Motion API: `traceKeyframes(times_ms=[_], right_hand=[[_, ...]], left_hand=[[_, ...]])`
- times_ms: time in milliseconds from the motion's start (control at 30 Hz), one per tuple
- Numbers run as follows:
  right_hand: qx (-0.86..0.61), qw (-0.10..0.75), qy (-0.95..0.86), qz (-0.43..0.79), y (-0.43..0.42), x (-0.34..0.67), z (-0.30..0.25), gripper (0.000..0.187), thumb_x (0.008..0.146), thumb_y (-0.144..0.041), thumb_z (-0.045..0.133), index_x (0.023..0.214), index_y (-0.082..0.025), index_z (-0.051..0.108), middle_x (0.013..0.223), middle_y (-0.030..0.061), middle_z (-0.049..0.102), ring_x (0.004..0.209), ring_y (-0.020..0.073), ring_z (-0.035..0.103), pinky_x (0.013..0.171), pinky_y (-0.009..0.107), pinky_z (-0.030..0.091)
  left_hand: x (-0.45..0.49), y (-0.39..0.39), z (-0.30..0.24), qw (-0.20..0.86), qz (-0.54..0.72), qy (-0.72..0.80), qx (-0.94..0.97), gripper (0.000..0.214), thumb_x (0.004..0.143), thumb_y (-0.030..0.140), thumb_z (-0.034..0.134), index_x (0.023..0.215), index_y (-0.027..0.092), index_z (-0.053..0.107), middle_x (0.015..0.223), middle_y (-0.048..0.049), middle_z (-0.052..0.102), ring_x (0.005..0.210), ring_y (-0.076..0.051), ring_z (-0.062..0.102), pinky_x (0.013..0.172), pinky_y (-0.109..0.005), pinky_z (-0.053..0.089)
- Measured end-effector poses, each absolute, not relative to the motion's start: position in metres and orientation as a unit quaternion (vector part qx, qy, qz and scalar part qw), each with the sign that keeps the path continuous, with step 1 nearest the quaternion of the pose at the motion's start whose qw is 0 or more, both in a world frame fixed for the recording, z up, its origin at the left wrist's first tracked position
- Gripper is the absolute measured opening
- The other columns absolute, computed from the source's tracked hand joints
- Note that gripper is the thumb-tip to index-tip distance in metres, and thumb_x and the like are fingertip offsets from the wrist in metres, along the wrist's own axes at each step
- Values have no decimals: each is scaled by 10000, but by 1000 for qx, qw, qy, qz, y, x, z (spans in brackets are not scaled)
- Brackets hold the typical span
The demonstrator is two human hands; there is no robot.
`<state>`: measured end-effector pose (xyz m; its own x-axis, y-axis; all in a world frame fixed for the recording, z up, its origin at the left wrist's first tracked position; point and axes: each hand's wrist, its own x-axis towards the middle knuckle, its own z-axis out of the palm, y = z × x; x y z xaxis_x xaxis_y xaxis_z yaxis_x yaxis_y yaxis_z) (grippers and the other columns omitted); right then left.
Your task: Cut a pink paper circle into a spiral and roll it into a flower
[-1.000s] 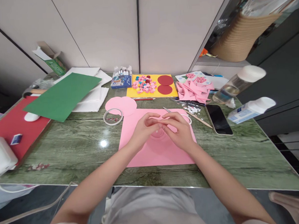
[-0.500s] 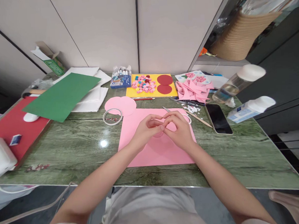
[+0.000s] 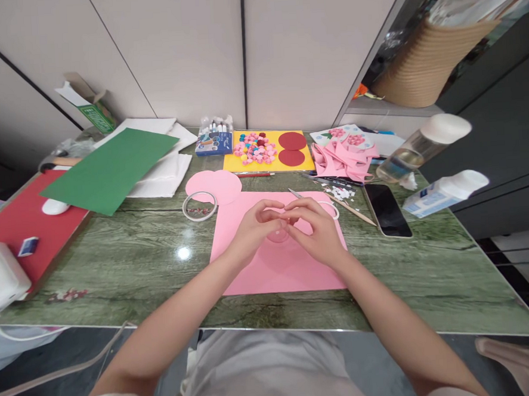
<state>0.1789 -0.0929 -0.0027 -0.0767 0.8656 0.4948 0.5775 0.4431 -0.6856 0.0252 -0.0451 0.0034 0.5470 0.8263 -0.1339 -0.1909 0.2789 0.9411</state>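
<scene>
Over the large pink sheet (image 3: 282, 268), my left hand (image 3: 260, 228) and my right hand (image 3: 313, 228) meet with curved fingers and fingertips close together. Between and just below their fingertips shows a small see-through round thing (image 3: 278, 235), partly covered by the fingers. Both hands seem closed on it; its exact kind is too faint to tell. Scissors (image 3: 294, 193) poke out beyond my right hand, a white handle loop showing at its side. Two overlapping pink paper circles (image 3: 221, 187) lie at the sheet's upper left corner, beside a pale ring-shaped roll (image 3: 199, 207).
A yellow sheet (image 3: 245, 168) carries pink balls and two dark red circles (image 3: 291, 141). Pink scraps (image 3: 343, 160), a phone (image 3: 387, 210), a wooden stick (image 3: 352, 210) and two bottles (image 3: 446, 193) stand or lie right. Green paper (image 3: 110, 168) and a red sheet (image 3: 6, 220) are left.
My hands have shifted slightly up and left, their thumbs opening a little apart. More of the see-through round thing shows beneath the fingertips. Everything else stays put.
</scene>
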Motion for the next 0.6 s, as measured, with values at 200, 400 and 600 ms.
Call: traceKeyframes(times_ms=[200, 400, 600], right_hand=[[-481, 451, -742, 121, -90, 180, -10, 282, 850, -139, 519, 1056, -295, 632, 1055, 42, 604, 1018, 171, 571, 885, 384, 488], [-523, 473, -702, 100, -90, 180, -9, 139, 781, -140, 609, 850, -249, 660, 977, 32, 602, 929, 172, 589, 804, 361, 506], [-543, 466, -689, 116, -91, 179, -7, 102, 722, -146, 646, 707, -222, 581, 945, 20, 575, 925, 184, 574, 838, 392, 469]], left_hand=[[27, -47, 2, 707, 367, 336, 502, 306, 667, 122, 623, 958, 171, 540, 799, -10, 636, 761, -130, 595, 725, -258, 438], [28, -49, 0, 711, 350, 342, 505, 296, 698, 161, 628, 978, 183, 537, 826, -22, 656, 787, -135, 601, 739, -260, 438], [29, -50, -1, 734, 327, 334, 493, 307, 684, 192, 661, 968, 194, 542, 808, -19, 646, 740, -138, 600, 679, -273, 468]])
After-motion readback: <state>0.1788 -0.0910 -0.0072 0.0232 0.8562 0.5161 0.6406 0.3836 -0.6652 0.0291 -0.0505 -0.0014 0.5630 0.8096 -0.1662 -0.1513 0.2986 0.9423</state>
